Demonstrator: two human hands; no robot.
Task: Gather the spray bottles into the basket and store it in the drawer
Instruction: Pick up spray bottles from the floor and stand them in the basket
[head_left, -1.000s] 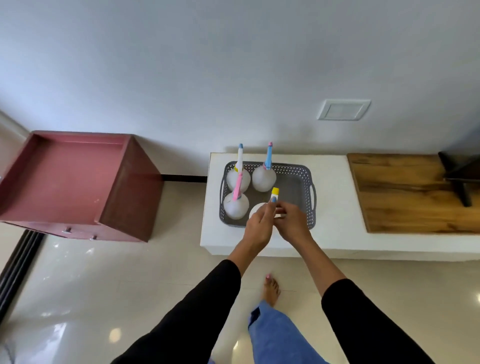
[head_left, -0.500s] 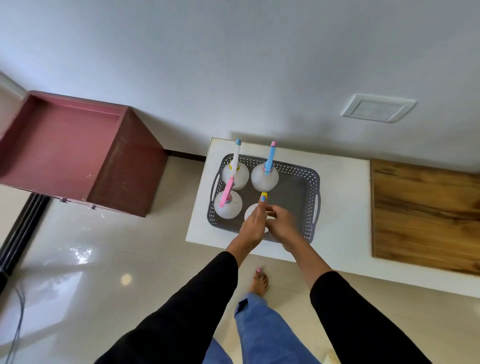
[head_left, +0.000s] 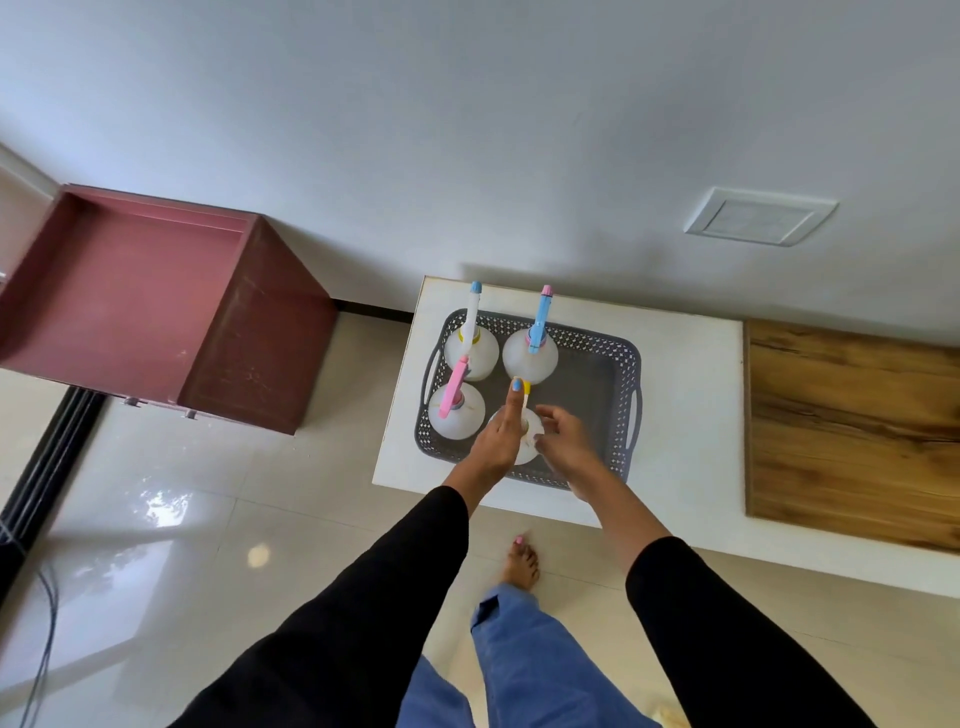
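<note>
A grey perforated basket (head_left: 629, 364) sits on a white low table (head_left: 685, 415). Three white spray bottles stand in its left half: one with a white sprayer (head_left: 470, 349), one with a blue sprayer (head_left: 531, 357), one with a pink sprayer (head_left: 456, 413). A fourth bottle (head_left: 525, 441), with a yellow sprayer, stands at the front of the basket under my hands. My left hand (head_left: 496, 436) grips its sprayer head, index finger stretched along it. My right hand (head_left: 563, 441) hovers just right of that bottle with fingers apart. The open maroon drawer (head_left: 249, 358) is to the left.
A wooden board (head_left: 852, 431) lies on the table to the right of the basket. The basket's right half holds nothing. Glossy floor tiles separate drawer and table. A cable (head_left: 44, 649) lies on the floor at far left. My bare foot (head_left: 521, 566) is by the table's front edge.
The fourth bottle has come down to stand in the basket. My right hand has let go of it and moved slightly right with fingers spread. My left hand stays on the sprayer.
</note>
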